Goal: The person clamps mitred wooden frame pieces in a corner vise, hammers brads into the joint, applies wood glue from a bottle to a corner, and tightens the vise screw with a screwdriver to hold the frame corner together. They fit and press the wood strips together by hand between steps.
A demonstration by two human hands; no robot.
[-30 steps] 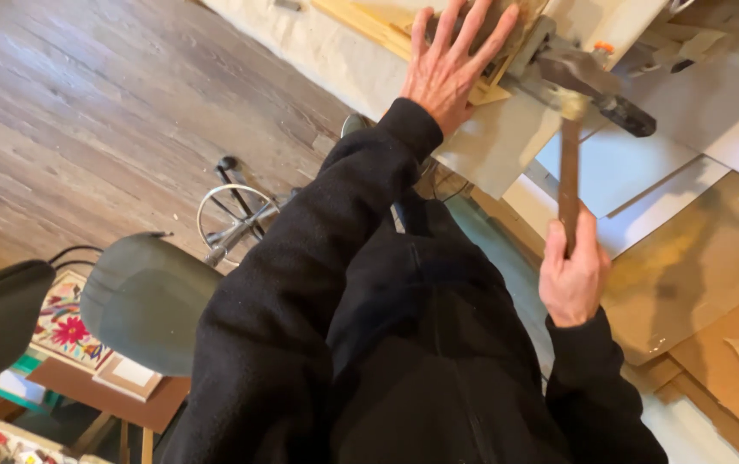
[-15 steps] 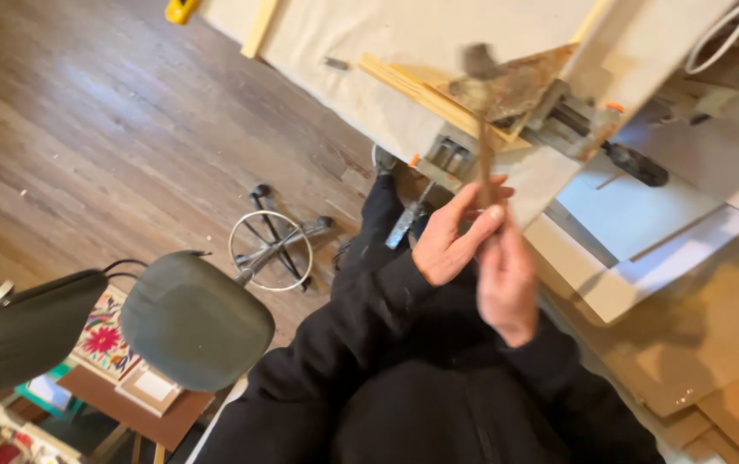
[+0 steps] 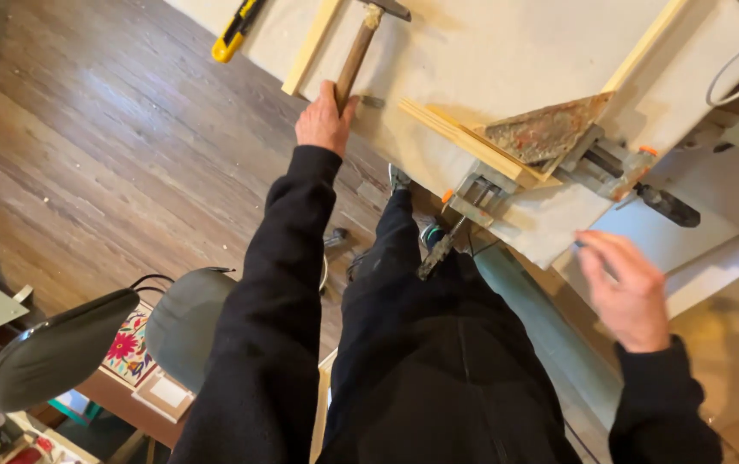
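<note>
1. While the scene is viewed from above, a pale workbench [image 3: 490, 51] is seen at the top, above a dark wood floor [image 3: 68, 146].
2. A wooden-handled hammer [image 3: 361, 47] is laid on the bench, and the end of its handle is gripped by the left hand [image 3: 324, 120], whose fingers are closed around it.
3. The right hand [image 3: 627, 288] is held in the air near the bench edge, with its fingers spread and nothing grasped.
4. Between the hands, wooden strips [image 3: 464, 142] and a rusty triangular plate [image 3: 545, 129] are held by metal clamps [image 3: 619, 172].
5. A yellow utility knife [image 3: 236, 30] is seen at the bench's left edge.
6. A grey chair [image 3: 60, 348] is placed at lower left, beside a floral-patterned box [image 3: 128, 348].
</note>
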